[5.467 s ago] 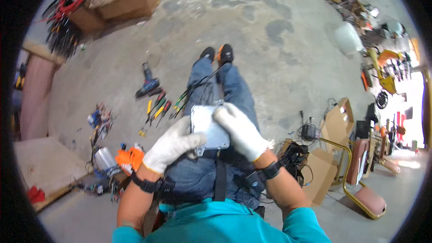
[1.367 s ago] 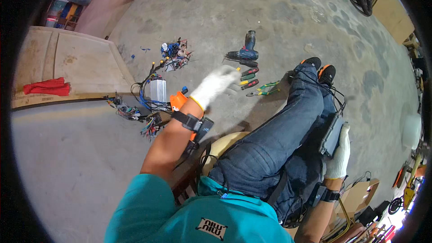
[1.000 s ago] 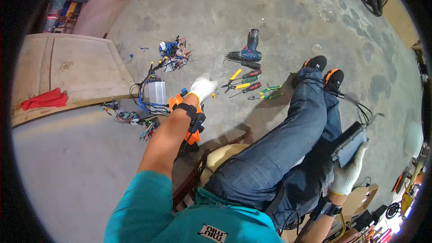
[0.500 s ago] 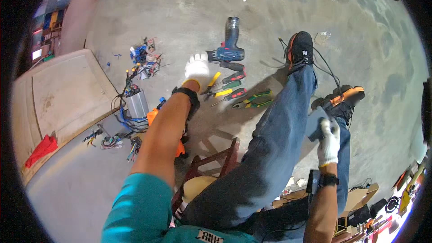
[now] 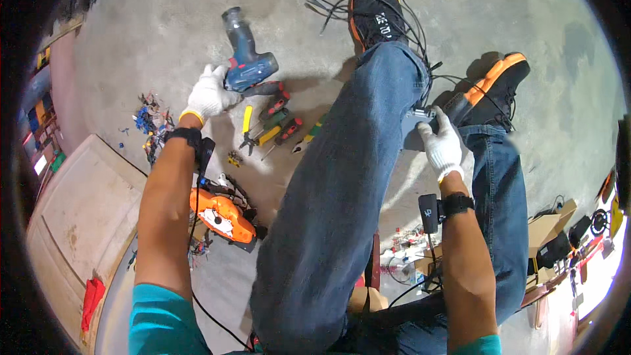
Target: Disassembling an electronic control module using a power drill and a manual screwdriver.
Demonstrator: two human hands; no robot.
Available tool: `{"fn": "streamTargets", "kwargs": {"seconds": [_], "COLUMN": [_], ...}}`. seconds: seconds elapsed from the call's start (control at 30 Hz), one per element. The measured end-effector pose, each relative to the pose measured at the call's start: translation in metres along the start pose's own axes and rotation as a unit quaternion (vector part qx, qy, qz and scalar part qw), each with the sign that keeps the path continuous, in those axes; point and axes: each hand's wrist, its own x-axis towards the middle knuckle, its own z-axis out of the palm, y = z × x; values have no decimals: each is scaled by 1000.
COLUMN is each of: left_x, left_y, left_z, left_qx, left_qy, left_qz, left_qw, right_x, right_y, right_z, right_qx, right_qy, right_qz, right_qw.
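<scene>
A blue drill (image 5: 246,59) lies on the concrete floor (image 5: 158,20) beside a row of hand tools (image 5: 276,125), its grip touched by the gloved left hand (image 5: 209,94), whose fingers curl about the handle's end, the arm stretched full length because the person sits well back from it. The gloved right hand (image 5: 442,146) is closed on the edge of a grey box (image 5: 415,133) trailing black cables (image 5: 394,16), held against the raised knee, seemingly to keep it steady off the floor. An orange tool (image 5: 222,215) lies under the left forearm.
</scene>
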Motion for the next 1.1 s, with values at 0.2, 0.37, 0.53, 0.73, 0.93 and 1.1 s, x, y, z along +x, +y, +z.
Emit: {"fn": "streamTargets", "kwargs": {"seconds": [0.2,0.37,0.53,0.73,0.93,1.1], "left_x": [-49,-149,-302,-438,-445,-462], "left_y": [38,71,149,204,199,229], "left_z": [-62,-158,-270,-307,-250,-208], "left_qx": [-157,-244,-225,-148,-541,-613], "left_qy": [-32,-68,-80,-33,-58,-175], "left_qz": [45,76,204,337,483,517], "left_qw": [986,964,950,929,686,571], "right_x": [-35,-116,-282,-397,-445,-457], "right_y": [-27,-119,-233,-227,-177,-148], "right_z": [-51,-155,-215,-225,-230,-221], "right_qx": [34,202,-169,-184,40,178], "right_qy": [70,78,108,123,42,-128], "right_qz": [-38,-200,-570,-541,-400,-368], "right_qw": [996,956,797,811,915,904]}}
